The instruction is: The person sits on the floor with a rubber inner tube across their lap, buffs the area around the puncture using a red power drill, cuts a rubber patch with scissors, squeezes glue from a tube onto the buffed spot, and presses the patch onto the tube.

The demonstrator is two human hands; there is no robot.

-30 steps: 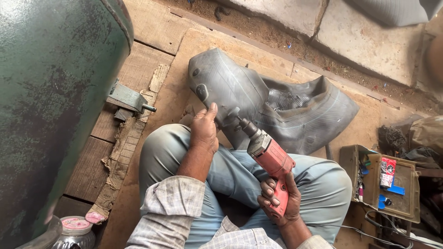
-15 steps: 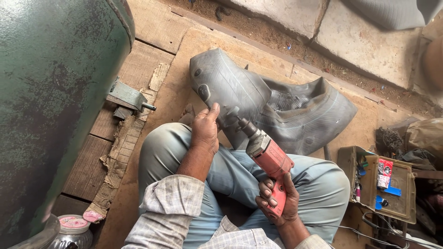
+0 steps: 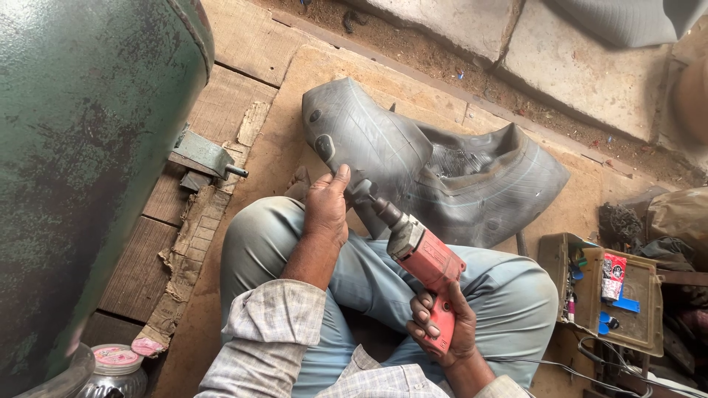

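Note:
I sit cross-legged on a wooden floor with a grey rubber inner tube [image 3: 442, 177] lying in front of my knees. My left hand [image 3: 327, 210] presses down on the tube's near edge, thumb up against the rubber. My right hand [image 3: 441, 328] grips the handle of a red electric grinder [image 3: 420, 258]. Its small grinding head [image 3: 361, 190] touches the tube right beside my left thumb. Several round patches show on the tube's left end.
A large green metal tank [image 3: 81, 162] fills the left side. A small metal bracket [image 3: 203, 155] sits on the planks beside it. A jar with a pink lid [image 3: 114, 365] stands at bottom left. An open box of small supplies [image 3: 612, 295] lies at right. A cable [image 3: 560, 368] runs there.
The view has shifted slightly. The grinder's head stays on the tube beside my left thumb; both hands keep their hold.

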